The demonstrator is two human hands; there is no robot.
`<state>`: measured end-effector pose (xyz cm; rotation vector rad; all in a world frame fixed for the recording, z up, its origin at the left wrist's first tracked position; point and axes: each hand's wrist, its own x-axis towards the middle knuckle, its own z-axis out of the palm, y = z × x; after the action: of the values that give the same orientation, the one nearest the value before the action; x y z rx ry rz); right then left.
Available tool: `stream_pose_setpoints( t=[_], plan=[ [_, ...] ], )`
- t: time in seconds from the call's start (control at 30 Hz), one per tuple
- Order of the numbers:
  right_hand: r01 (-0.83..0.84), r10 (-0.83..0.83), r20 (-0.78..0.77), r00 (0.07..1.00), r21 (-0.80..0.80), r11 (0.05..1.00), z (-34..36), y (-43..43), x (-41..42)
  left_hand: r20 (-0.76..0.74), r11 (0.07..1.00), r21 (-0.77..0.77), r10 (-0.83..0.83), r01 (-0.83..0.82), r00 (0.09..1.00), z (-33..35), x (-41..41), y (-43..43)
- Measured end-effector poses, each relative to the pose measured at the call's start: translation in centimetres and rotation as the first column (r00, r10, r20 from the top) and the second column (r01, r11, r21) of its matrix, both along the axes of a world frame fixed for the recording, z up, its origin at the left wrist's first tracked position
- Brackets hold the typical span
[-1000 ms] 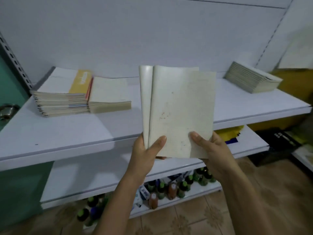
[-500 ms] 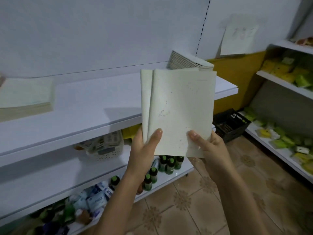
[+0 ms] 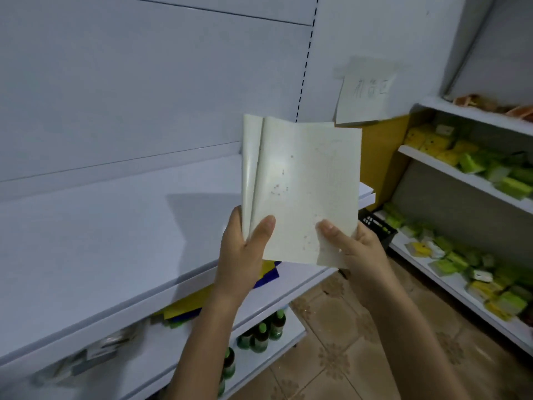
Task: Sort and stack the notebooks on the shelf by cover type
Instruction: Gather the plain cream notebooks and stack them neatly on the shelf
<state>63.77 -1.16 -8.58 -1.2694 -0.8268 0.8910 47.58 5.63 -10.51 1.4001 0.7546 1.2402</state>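
Here the notebooks [image 3: 305, 192], two pale thin ones fanned apart at 11 o'clock, stand upright at centre, hiding the far end of the shelf [image 3: 101, 241]. The left hand [image 3: 245, 255] pinches their 7 o'clock corner and the right hand [image 3: 354, 249] the 5 o'clock corner; only the thumbs show. The shelf's board runs broad toward 9 o'clock, its front lip passing behind the left wrist.
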Motion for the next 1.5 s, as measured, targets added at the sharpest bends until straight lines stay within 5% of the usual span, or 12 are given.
stream_pose_setpoints(
  t=[0.23, 0.5, 0.67, 0.77, 0.83, 0.97, 1.03, 1.13, 1.2, 1.5],
  plan=[
    [0.179, -0.181, 0.058, 0.982, 0.039, 0.983, -0.1, 7.3, 6.4, -0.041, 0.999, 0.036, -0.025, 0.026, 0.999, 0.7, 7.4, 7.5],
    [0.146, -0.156, 0.082, 0.984, 0.116, 0.982, 0.2, 13.9, 12.9, -0.187, 0.998, 0.062, -0.017, 0.029, 0.982, 1.7, 12.9, 12.2],
    [0.012, -0.023, 0.075, 0.997, 0.139, 0.99, 1.6, 20.0, 18.0, -0.1, 0.978, 0.044, 0.205, -0.202, 0.974, 2.9, 18.5, 15.1],
    [-0.056, 0.048, 0.066, 0.997, 0.125, 0.991, 2.1, 23.6, 20.5, -0.205, 0.969, 0.051, 0.249, -0.244, 0.946, 3.1, 20.0, 17.1],
    [-0.112, 0.106, 0.059, 0.993, 0.115, 0.987, 1.9, 25.9, 21.9, -0.288, 0.935, 0.139, 0.354, -0.327, 0.89, 2.9, 20.6, 18.2],
    [-0.257, 0.252, 0.082, 0.964, 0.054, 0.965, 0.8, 30.1, 23.2, -0.456, 0.761, 0.416, 0.649, -0.499, 0.609, 2.0, 21.3, 20.0],
    [-0.339, 0.338, 0.143, 0.93, -0.015, 0.941, -0.3, 31.5, 23.2, -0.495, 0.745, 0.398, 0.666, -0.536, 0.558, 0.9, 21.0, 20.8],
    [-0.446, 0.455, 0.13, 0.881, -0.095, 0.89, -1.8, 32.7, 23.5, -0.458, 0.812, 0.165, 0.565, -0.559, 0.686, -0.5, 20.9, 21.4],
    [-0.502, 0.512, 0.107, 0.853, -0.105, 0.858, -2.1, 33.2, 23.9, -0.423, 0.858, 0.149, 0.505, -0.492, 0.753, -1.2, 21.0, 22.0],
    [-0.65, 0.674, 0.078, 0.735, -0.205, 0.732, -1.1, 36.3, 23.7, -0.421, 0.863, 0.168, 0.5, -0.476, 0.757, -0.4, 20.1, 22.6]
  ],
)
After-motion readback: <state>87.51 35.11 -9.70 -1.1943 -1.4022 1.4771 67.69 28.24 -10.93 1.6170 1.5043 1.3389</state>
